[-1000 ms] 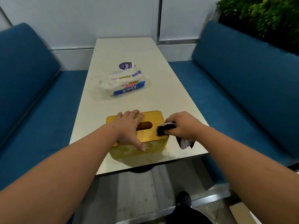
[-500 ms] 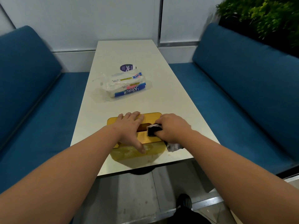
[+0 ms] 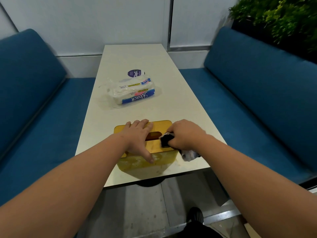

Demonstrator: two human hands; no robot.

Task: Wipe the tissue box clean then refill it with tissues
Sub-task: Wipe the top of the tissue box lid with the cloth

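White table [image 3: 171,100]: right hand [image 3: 186,134] presses cloth [image 3: 165,140] on tissue box [image 3: 161,126].

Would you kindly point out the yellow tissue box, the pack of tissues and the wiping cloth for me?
yellow tissue box [image 3: 159,164], head view, on its stained near side wall.
pack of tissues [image 3: 135,94], head view, on its printed plastic wrapper.
wiping cloth [image 3: 165,140], head view, on the dark part sticking out of the right hand.

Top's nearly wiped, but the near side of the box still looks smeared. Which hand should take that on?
Right. The right hand already grips the cloth on the yellow tissue box lid, just above the smeared front face. The left hand lies flat across the lid, steadying the box, and is better left there.
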